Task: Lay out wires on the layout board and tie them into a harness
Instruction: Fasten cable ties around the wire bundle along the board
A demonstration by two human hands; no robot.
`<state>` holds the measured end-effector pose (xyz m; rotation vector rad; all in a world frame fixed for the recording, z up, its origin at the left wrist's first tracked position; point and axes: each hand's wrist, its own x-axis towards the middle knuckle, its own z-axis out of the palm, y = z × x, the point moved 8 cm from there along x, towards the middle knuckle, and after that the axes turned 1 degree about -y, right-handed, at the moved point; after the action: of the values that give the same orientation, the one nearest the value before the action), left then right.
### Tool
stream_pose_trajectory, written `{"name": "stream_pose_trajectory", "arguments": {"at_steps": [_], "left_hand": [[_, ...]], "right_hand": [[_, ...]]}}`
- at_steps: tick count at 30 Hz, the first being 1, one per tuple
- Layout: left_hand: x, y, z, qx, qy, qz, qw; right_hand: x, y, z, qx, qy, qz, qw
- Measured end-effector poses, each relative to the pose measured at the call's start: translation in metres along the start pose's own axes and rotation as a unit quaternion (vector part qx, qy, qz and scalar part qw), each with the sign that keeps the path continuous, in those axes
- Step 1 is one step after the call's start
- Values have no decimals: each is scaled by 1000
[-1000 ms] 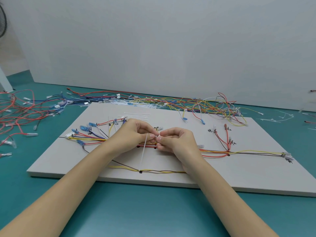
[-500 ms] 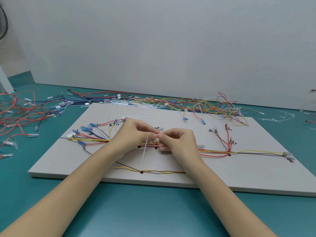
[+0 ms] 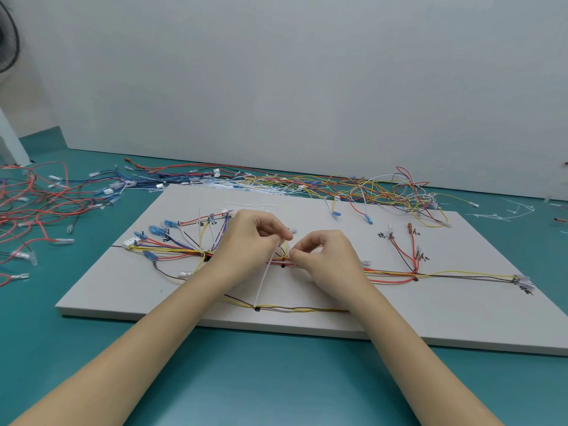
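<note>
Pinching a white cable tie point(image 3: 266, 273) between thumb and fingertips, the left hand point(image 3: 249, 241) hovers over the middle of a pale grey layout board point(image 3: 430, 315). The tie's long tail slants down toward the person and ends near a yellow and brown wire pair point(image 3: 295, 308) lying along the board's near edge. The right hand point(image 3: 325, 256) sits just beside the left, its thumb and forefinger curled and pinched together at the wire bundle point(image 3: 284, 261); what exactly they grip is too small to tell. The bundle of red, yellow and dark wires runs left to right across the board under both hands. On its left it fans out to blue terminals point(image 3: 159, 230) and a white connector point(image 3: 131, 242). On its right, red wires point(image 3: 405, 256) branch upward beside handwritten black marks, and long yellow and dark wires reach the far right end. The board lies on a teal counter point(image 3: 276, 379). Loose wires point(image 3: 384, 192) in many colours are heaped beyond the board and to the left.
</note>
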<state>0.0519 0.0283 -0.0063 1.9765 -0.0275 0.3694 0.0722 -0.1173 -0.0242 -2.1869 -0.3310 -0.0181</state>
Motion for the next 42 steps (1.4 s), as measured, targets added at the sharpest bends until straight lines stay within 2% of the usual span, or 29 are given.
{"name": "stream_pose_trajectory", "arguments": {"at_steps": [4, 11, 15, 21, 29, 37, 42], "left_hand": [[-1, 10, -1, 8, 28, 32, 999], [-2, -2, 1, -87, 3, -13, 996], [-4, -9, 3, 21, -28, -19, 999], [-8, -8, 8, 69, -71, -1, 995], [-11, 1, 15, 127, -49, 69, 988], [-13, 10, 22, 213, -60, 119, 968], [-12, 10, 22, 225, -57, 124, 965]], "right_hand": [[-1, 4, 1, -45, -21, 14, 999], [-2, -7, 2, 96, -21, -33, 995], [-1, -7, 3, 128, -25, -31, 991], [2, -5, 2, 102, -20, -46, 994], [-1, -15, 0, 93, 8, -84, 992], [-2, -11, -2, 212, -23, -48, 976], [-4, -4, 0, 254, -38, -4, 966]]}}
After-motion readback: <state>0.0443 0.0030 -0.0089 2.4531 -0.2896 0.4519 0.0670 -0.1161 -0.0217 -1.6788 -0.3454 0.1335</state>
